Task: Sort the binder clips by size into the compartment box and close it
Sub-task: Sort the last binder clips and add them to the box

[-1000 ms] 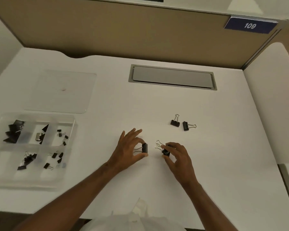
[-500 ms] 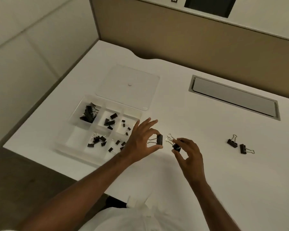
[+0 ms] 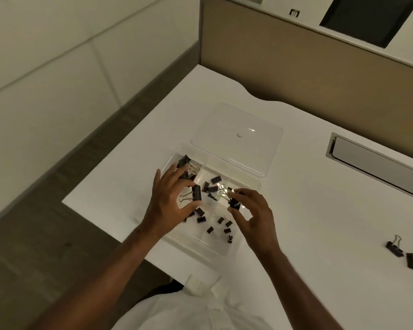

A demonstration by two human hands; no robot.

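Over the clear plastic compartment box point(image 3: 253, 181), the left hand point(image 3: 169, 198) pinches a black metal binder clip point(image 3: 196, 192); the right hand point(image 3: 253, 210) pinches a smaller clip point(image 3: 234, 204). Two clips point(image 3: 402, 254) lie well apart on the smooth white tabletop point(image 3: 320, 210).

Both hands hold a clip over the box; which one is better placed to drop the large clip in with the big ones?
Left. The left hand holds the large black binder clip beside the far-left compartment's big clips in the clear plastic compartment box. The right hand sits farther right.
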